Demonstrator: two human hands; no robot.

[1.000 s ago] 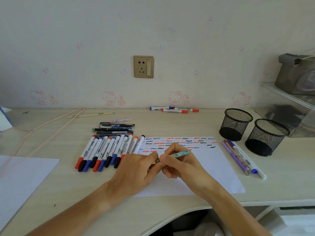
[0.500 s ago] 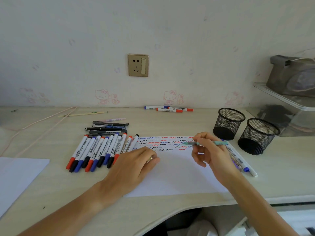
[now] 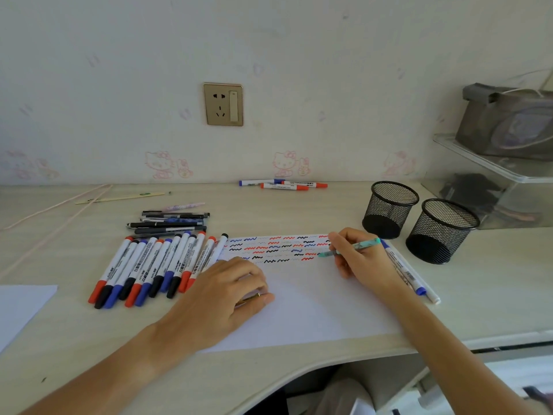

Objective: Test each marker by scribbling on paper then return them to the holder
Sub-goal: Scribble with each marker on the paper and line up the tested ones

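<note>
My right hand [image 3: 362, 259] grips a teal pen [image 3: 359, 244] in a writing hold. Its uncapped tip touches the white paper [image 3: 299, 313] at the right end of the coloured squiggle rows [image 3: 278, 247]. My left hand [image 3: 224, 292] rests on the paper's left part, its fingers curled over a small gold-tipped pen cap [image 3: 253, 297]. A row of several red, blue and black whiteboard markers [image 3: 155, 265] lies left of the paper. Two black mesh holders [image 3: 389, 208] [image 3: 443, 232] stand at the right and look empty.
Several dark pens [image 3: 170, 223] are piled behind the marker row. Three markers [image 3: 284, 184] lie by the wall. A few pens and markers [image 3: 407, 272] lie along the paper's right edge. Another sheet [image 3: 21, 307] is at the far left, and a clear shelf [image 3: 490, 163] at the right.
My hands separated: the right one carried the teal pen right to the end of the squiggle rows and lowered its tip to the paper. The left hand stayed on the paper with the cap.
</note>
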